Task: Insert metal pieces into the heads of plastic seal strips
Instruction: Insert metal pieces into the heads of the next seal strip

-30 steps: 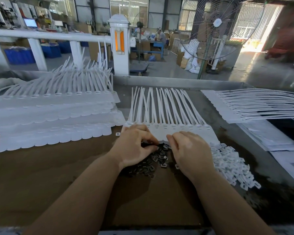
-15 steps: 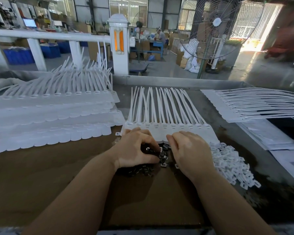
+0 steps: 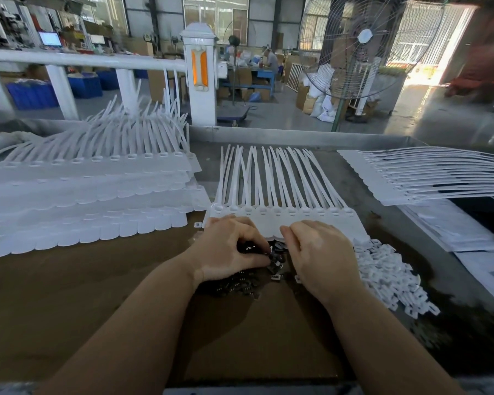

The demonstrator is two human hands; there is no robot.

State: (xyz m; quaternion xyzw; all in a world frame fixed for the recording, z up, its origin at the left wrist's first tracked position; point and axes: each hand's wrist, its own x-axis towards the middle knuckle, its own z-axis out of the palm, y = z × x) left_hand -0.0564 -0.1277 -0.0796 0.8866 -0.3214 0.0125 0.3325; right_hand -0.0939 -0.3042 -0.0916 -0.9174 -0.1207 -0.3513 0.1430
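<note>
Workshop bench: at 12 o'clock lie the strips [image 3: 280,189], while the left hand [image 3: 228,249], having slid nearer the heads, pinches metal pieces [image 3: 274,256] from the pile, so insertion looks imminent; right hand [image 3: 322,252] curled, grip unclear.

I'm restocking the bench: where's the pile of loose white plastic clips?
In the head view, the pile of white clips lies right of the right hand, just below the seal strip sheet being worked.
</note>
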